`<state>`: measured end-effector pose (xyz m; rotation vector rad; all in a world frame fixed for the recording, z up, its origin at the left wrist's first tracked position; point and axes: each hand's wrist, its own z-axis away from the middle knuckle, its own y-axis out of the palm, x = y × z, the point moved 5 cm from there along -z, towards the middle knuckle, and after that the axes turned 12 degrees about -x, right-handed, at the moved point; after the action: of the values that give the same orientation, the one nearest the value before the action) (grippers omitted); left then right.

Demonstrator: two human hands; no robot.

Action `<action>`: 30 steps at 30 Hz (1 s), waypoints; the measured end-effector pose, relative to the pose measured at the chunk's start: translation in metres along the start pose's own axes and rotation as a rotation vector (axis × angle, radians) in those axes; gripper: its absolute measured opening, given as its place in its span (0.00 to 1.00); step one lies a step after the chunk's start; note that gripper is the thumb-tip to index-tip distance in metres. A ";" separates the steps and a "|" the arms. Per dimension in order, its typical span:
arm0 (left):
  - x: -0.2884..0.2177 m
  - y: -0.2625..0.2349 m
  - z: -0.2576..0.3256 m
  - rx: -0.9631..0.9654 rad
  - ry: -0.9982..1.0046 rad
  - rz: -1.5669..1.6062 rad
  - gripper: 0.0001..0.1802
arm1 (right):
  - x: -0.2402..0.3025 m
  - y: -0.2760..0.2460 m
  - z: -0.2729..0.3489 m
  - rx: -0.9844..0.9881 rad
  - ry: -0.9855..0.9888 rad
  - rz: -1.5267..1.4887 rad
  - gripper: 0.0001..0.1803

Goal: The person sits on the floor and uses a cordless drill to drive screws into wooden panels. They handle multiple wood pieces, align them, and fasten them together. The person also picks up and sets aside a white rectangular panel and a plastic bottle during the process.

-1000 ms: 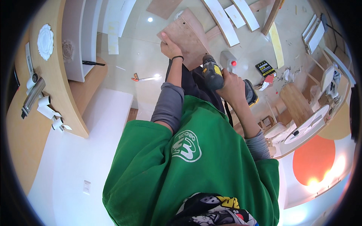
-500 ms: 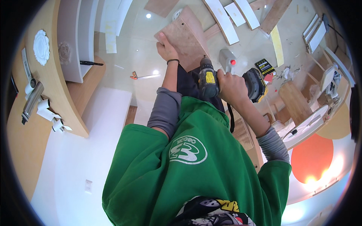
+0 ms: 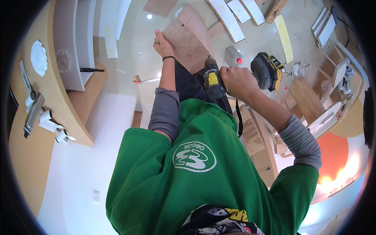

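Your left hand (image 3: 163, 44) grips the left edge of the wooden board (image 3: 188, 45), fingers closed over the rim with the thumb behind, apparently to steady the panel against the push of the tool. Your right hand (image 3: 237, 80) is wrapped tight around the handle of the yellow-and-black drill (image 3: 213, 80), whose nose points at the board's lower edge, just short of it or touching; contact cannot be told. The board thus lies between the two hands, above the drill. Right of the drill a circular saw (image 3: 266, 71) rests on the floor (image 3: 129, 43), among loose planks (image 3: 227, 15) beyond the board.
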<state>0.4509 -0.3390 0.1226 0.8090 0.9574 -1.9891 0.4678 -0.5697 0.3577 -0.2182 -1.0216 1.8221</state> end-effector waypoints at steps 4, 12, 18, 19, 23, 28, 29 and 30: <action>0.001 -0.007 -0.001 -0.033 0.038 -0.037 0.36 | 0.004 0.002 0.002 0.026 0.042 0.017 0.13; 0.003 -0.008 0.007 -0.009 0.010 -0.003 0.37 | -0.001 0.008 0.016 0.011 0.159 -0.148 0.18; -0.009 -0.004 0.014 -0.047 0.028 -0.015 0.38 | 0.004 0.010 0.022 -0.008 0.187 -0.151 0.18; -0.008 -0.004 0.013 -0.035 0.024 -0.032 0.38 | 0.003 0.009 0.022 -0.006 0.194 -0.151 0.18; -0.005 -0.013 0.002 0.052 0.092 -0.229 0.37 | 0.004 0.007 0.024 -0.005 0.209 -0.151 0.18; -0.038 -0.048 -0.005 -0.060 0.494 -0.261 0.27 | 0.004 0.004 0.026 0.007 0.232 -0.170 0.19; -0.050 -0.051 0.001 -0.054 0.617 -0.243 0.25 | 0.003 0.003 0.026 0.001 0.236 -0.176 0.19; -0.061 -0.059 0.006 -0.055 0.676 -0.271 0.24 | 0.003 0.003 0.027 -0.001 0.241 -0.184 0.19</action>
<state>0.4309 -0.2975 0.1935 1.4276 1.5640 -1.9216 0.4496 -0.5824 0.3733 -0.3260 -0.8446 1.5862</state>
